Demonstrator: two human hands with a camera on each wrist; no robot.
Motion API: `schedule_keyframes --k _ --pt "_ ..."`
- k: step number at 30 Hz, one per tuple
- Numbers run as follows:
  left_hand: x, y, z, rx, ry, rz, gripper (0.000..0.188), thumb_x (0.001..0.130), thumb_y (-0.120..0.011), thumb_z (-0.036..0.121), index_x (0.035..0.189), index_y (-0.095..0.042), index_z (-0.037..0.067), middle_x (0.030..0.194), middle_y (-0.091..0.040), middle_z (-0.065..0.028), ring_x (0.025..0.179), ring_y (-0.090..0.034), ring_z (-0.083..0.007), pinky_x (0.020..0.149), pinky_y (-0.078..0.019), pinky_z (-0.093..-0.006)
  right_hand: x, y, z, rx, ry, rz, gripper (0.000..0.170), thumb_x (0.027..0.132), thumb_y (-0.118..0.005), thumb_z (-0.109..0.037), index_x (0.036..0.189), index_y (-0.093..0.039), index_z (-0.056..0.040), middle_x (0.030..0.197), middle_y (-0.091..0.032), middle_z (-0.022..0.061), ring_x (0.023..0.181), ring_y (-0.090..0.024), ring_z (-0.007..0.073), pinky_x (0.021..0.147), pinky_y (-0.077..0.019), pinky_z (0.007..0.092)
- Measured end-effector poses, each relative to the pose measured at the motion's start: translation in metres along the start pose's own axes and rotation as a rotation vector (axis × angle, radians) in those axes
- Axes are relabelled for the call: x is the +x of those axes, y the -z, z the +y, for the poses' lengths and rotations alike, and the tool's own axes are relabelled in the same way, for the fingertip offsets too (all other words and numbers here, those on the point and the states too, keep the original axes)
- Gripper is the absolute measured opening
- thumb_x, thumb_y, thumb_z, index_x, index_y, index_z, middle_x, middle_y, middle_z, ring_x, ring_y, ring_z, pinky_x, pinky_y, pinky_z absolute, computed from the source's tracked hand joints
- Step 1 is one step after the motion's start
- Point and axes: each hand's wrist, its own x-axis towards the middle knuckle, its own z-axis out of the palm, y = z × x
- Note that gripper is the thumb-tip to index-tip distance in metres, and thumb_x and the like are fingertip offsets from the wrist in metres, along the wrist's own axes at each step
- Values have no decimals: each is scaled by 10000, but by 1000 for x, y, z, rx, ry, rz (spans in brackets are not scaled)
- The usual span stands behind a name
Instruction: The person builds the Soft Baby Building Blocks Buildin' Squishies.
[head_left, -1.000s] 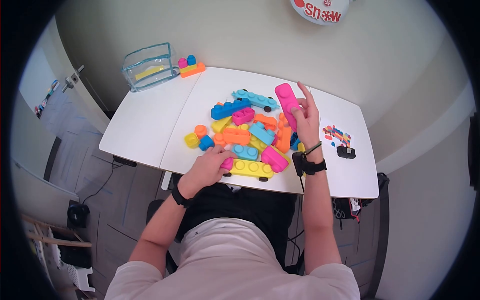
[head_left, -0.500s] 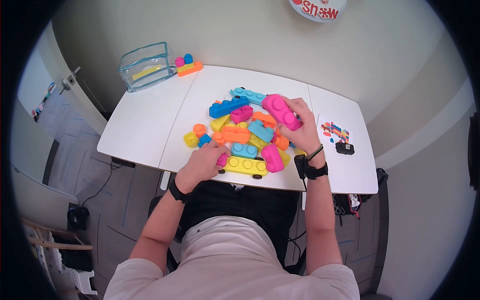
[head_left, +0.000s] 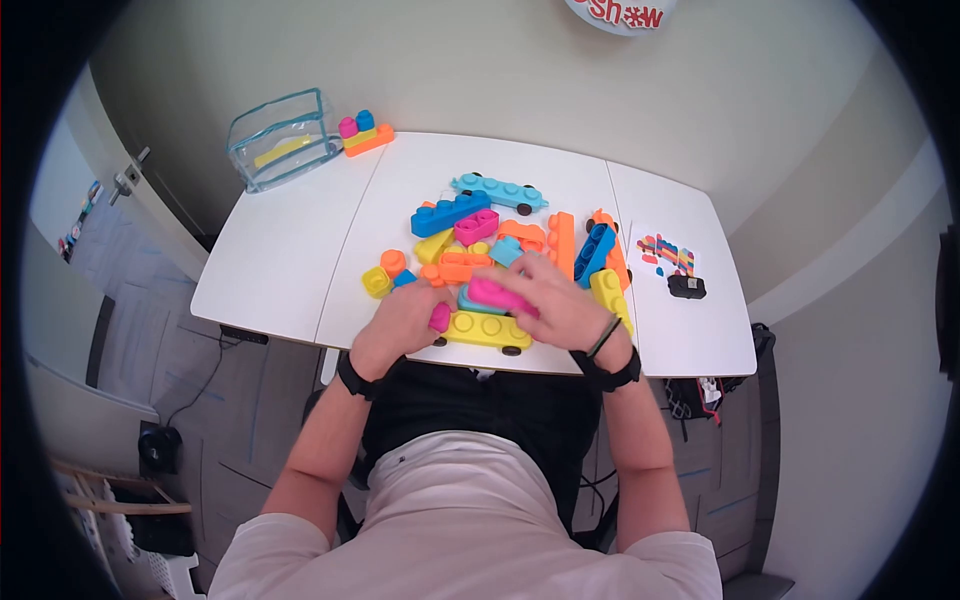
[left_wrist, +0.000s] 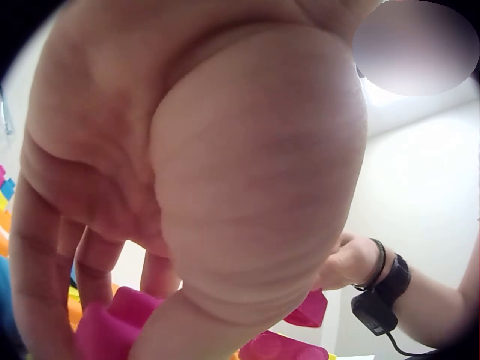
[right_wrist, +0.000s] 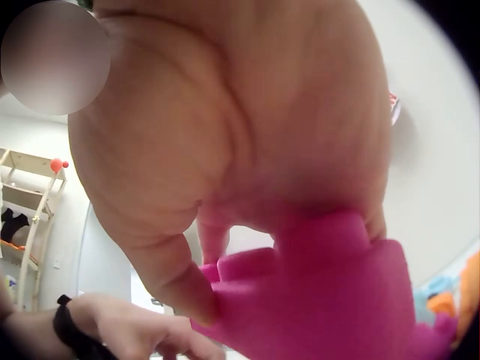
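My left hand [head_left: 403, 322] grips a small pink block [head_left: 440, 318] at the left end of a yellow wheeled base [head_left: 484, 328] near the table's front edge. Over that base, my right hand [head_left: 560, 305] holds a long pink block [head_left: 497, 293] between thumb and fingers, in front of a light blue block. In the right wrist view the pink block [right_wrist: 322, 300] fills the space under the fingers. The left wrist view shows the small pink block [left_wrist: 112, 326] between the left thumb and fingers.
Behind the hands lie orange [head_left: 561, 245], blue [head_left: 450, 213] and yellow blocks and a light blue wheeled base [head_left: 500, 192]. A clear case [head_left: 283, 140] stands back left. On the right are a picture sheet and a black device [head_left: 686, 287].
My right hand has brought the long pink block down and left, from the back of the pile to above the yellow base. My left hand stays at the small pink block.
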Motion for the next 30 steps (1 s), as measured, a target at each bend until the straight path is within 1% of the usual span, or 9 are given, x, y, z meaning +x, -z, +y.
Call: schedule_keyframes --k 3,8,11,13,18,20,21,23,30 --pt "3 2 -1 4 30 -50 441 714 -890 21 1124 -765 124 1132 -737 -170 1075 -711 -406 909 -581 -489 0 -18 -8 124 -60 -103 823 869 -721 30 1616 -558 -275 1161 -589 179 1129 -604 395 1001 -524 476" --pt "4 4 -2 9 48 -37 435 700 -882 4 1104 -765 115 1058 -743 -176 1041 -715 -408 904 -581 -489 -1 -17 -16 104 -115 -35 744 885 -762 4 1557 -610 -277 1150 -611 143 1142 -616 381 1019 -515 475" --pt "2 9 -4 -15 86 -48 414 701 -880 -2 1081 -763 110 1049 -743 -175 1040 -714 -407 901 -582 -485 -6 -11 -6 -283 -203 35 601 880 -760 -13 1427 -709 -256 1186 -629 120 1153 -625 351 1005 -518 446" --pt "1 13 -4 -25 121 -79 400 701 -879 -5 1067 -762 108 1062 -742 -172 1048 -712 -405 899 -582 -481 -5 -1 2 -673 -126 220 476 865 -753 -19 1294 -777 -222 1227 -643 102 1166 -633 324 1000 -513 428" --pt "3 18 -4 20 181 -146 399 705 -889 0 1069 -780 119 1117 -742 -153 1091 -706 -390 909 -582 -475 0 5 -19 -385 -167 304 518 864 -773 7 1348 -771 -177 1194 -683 79 1113 -684 326 919 -576 456" --pt "1 21 0 43 155 -122 362 726 -887 27 1059 -788 127 1083 -752 -144 1071 -720 -379 889 -587 -477 2 0 -29 378 -241 30 590 831 -841 -36 1398 -750 -169 1201 -708 96 1108 -707 357 913 -590 450" --pt "0 21 1 64 129 -97 325 747 -885 53 1049 -796 135 1049 -762 -134 1052 -734 -367 868 -591 -479 3 -11 -27 379 -242 34 590 831 -841 -36 1398 -750 -169 1201 -708 96 1108 -707 357 913 -590 450" --pt "0 19 -2 75 129 -96 361 722 -908 60 1057 -799 138 1052 -764 -129 1053 -734 -363 867 -593 -478 7 -32 -23 -56 -114 22 628 795 -893 -79 1400 -742 -153 1228 -728 114 1106 -722 367 892 -606 447" --pt "1 13 -11 130 116 -152 474 690 -967 148 1131 -797 116 1130 -758 -132 1111 -712 -364 925 -585 -471 9 -53 -21 -64 -144 -18 489 824 -872 -104 1304 -788 -144 1257 -749 54 1151 -716 319 910 -597 452"
